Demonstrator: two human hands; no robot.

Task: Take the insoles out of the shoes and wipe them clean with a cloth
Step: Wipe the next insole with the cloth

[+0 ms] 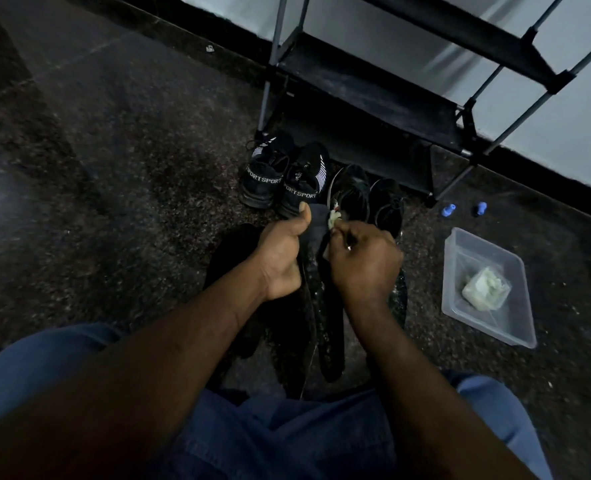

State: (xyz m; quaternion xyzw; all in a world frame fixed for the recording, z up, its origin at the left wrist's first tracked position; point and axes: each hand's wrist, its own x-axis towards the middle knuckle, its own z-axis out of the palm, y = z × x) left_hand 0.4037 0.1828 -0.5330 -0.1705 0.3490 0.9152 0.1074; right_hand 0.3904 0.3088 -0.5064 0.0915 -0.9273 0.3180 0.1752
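Note:
My left hand (282,252) grips a dark insole (313,225) near its top end, thumb up along its edge. My right hand (363,261) pinches a small pale cloth (333,220) against the insole's top. More dark insoles (330,334) lie on the floor under my hands. Beyond them stand two pairs of black shoes: a pair marked SPORT (280,178) and a plain black pair (366,199).
A clear plastic tub (515,317) with a pale cloth wad (484,289) sits on the floor at right. Two small blue objects (448,210) lie beside the black shoe rack (373,98) against the wall. The dark speckled floor (114,168) stretches left.

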